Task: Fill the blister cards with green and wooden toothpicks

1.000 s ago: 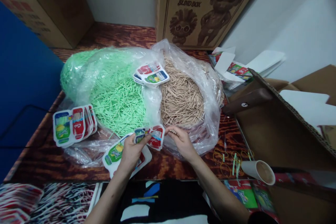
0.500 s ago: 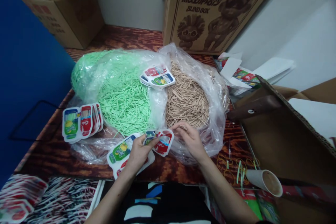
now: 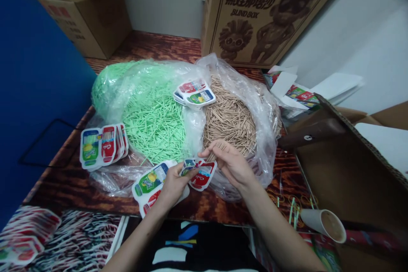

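My left hand (image 3: 174,183) is closed on a bottle-shaped card (image 3: 203,177) with a red Cola half, thumb on top. Beneath that hand lie larger Sprite and Cola cards (image 3: 149,182) on the table. My right hand (image 3: 232,162) pinches a few thin brown sticks (image 3: 211,157) just above the card's right end. Behind it, a clear bag is full of loose brown sticks (image 3: 228,121). Left of that, another clear bag spills light green sticks (image 3: 156,131). A small stack of cards (image 3: 195,93) rests between the two bags.
A fanned stack of filled cards (image 3: 103,146) sits at the left. Many more cards (image 3: 79,238) lie below the table edge. An open carton (image 3: 338,178), a paper cup (image 3: 323,224) and rubber bands are on the right. A large printed box (image 3: 255,17) stands behind.
My right hand has come up from the brown sticks' edge with a few sticks now showing in its fingers, beside the card. The left hand keeps its card; the view has shifted slightly.
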The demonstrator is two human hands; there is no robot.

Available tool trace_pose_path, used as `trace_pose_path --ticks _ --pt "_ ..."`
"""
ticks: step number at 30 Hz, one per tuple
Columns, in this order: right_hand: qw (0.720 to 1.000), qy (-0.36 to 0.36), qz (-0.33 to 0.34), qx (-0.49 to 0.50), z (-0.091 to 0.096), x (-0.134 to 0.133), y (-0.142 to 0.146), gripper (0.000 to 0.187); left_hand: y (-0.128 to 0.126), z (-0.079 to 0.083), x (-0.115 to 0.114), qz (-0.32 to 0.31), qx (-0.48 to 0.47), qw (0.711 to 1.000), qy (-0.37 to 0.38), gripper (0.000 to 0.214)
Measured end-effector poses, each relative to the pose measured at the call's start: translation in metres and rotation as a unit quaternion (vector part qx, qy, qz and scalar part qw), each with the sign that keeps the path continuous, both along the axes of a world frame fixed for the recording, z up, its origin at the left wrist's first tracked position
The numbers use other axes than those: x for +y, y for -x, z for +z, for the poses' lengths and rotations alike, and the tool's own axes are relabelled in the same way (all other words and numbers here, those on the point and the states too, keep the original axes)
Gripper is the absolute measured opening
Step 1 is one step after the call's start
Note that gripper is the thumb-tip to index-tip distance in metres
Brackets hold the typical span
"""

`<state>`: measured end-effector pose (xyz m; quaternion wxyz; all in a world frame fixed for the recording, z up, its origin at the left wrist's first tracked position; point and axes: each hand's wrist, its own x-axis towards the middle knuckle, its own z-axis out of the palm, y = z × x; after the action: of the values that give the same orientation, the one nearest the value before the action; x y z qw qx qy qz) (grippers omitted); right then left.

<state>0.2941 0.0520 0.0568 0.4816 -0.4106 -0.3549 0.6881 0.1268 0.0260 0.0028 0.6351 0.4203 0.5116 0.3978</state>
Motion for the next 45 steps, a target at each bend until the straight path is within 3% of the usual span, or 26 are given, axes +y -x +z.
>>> trace_pose_path --ticks 4,7,11,15,18,21,24,27,30,33,37,39,42,45 --pt "0.986 -0.055 0.061 -0.148 0.003 -0.006 -0.002 0.019 -0.001 -0.005 0.001 0.011 0.019 0.999 -0.027 0.025" --pt "0.965 -0.117 0.045 -0.229 0.006 -0.012 -0.004 0.03 -0.001 -0.002 0.004 0.024 0.018 0.999 -0.046 0.024" --pt "0.917 -0.215 0.01 -0.337 0.004 -0.02 -0.006 0.019 0.0 0.006 0.008 0.033 0.032 0.997 -0.056 0.021" --pt "0.879 -0.234 0.038 -0.414 0.0 -0.025 -0.003 0.016 -0.001 0.01 0.008 0.028 0.045 0.998 -0.043 0.02" --pt "0.888 -0.234 0.052 -0.392 0.001 -0.027 -0.001 0.018 0.001 0.01 0.008 0.034 0.052 0.998 -0.032 0.019" --pt "0.921 -0.213 0.052 -0.321 -0.002 -0.027 -0.01 0.021 0.005 0.008 0.008 0.04 0.057 0.997 -0.028 0.016" --pt "0.94 -0.127 -0.073 -0.309 -0.022 -0.019 -0.034 0.019 0.01 0.004 0.007 0.051 0.055 0.997 -0.02 0.018" --pt "0.872 -0.118 -0.174 -0.443 -0.05 -0.005 -0.063 0.012 0.011 0.002 0.006 0.055 0.046 0.997 -0.006 0.022" --pt "0.819 -0.166 -0.129 -0.534 -0.069 0.004 -0.076 0.013 0.01 0.003 0.006 0.055 0.038 0.998 -0.001 0.024" --pt "0.779 -0.2 -0.066 -0.591 -0.075 0.007 -0.07 0.016 0.008 0.004 0.005 0.063 0.032 0.997 0.004 0.023" --pt "0.687 -0.213 -0.049 -0.693 -0.08 0.011 -0.058 0.019 0.008 0.0 0.004 0.063 0.021 0.998 0.012 0.024" --pt "0.656 -0.208 -0.046 -0.725 -0.083 0.014 -0.057 0.02 0.01 -0.003 0.003 0.059 0.018 0.998 0.012 0.024" --pt "0.667 -0.221 -0.057 -0.709 -0.083 0.017 -0.06 0.018 0.012 -0.007 0.003 0.062 0.022 0.998 0.013 0.025" --pt "0.728 -0.265 -0.104 -0.623 -0.064 0.011 -0.056 0.016 0.012 -0.007 0.002 0.063 0.039 0.997 0.025 0.025"
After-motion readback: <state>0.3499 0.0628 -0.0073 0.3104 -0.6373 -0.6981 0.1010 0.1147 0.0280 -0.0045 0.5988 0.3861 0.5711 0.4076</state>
